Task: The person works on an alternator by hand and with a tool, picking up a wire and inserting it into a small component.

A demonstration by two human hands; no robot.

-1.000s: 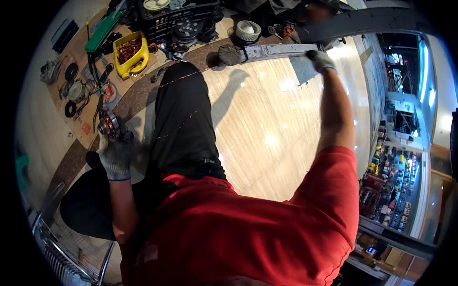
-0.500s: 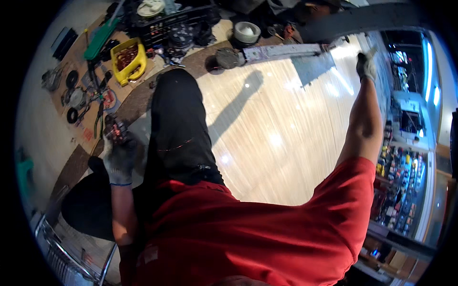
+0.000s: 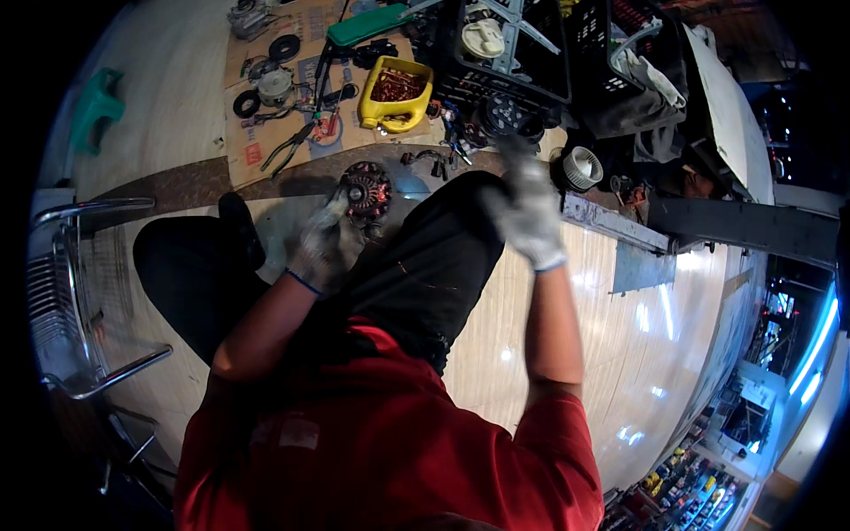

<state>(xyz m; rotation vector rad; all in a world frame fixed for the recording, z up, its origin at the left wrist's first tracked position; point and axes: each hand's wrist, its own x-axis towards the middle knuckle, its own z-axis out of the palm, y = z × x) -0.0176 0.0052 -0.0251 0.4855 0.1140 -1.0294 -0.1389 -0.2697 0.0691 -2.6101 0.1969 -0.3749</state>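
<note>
The right knee (image 3: 474, 199) stands between left hand (image 3: 323, 243) and right hand (image 3: 529, 212); floor (image 3: 168, 97) lies open between the green stool (image 3: 99, 108) and left edge of the cardboard (image 3: 266, 134), while pliers (image 3: 302, 135) and a yellow jug (image 3: 372, 110) crowd its near edge

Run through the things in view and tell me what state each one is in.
Round coil part: held, windings exposed
Left hand: gloved, gripping the coil part
Right hand: gloved, blurred; grip unclear
Pliers: handles spread, lying on the cardboard
Yellow container: open-topped, holding coppery pieces
Cardboard: lying flat on the floor
</note>
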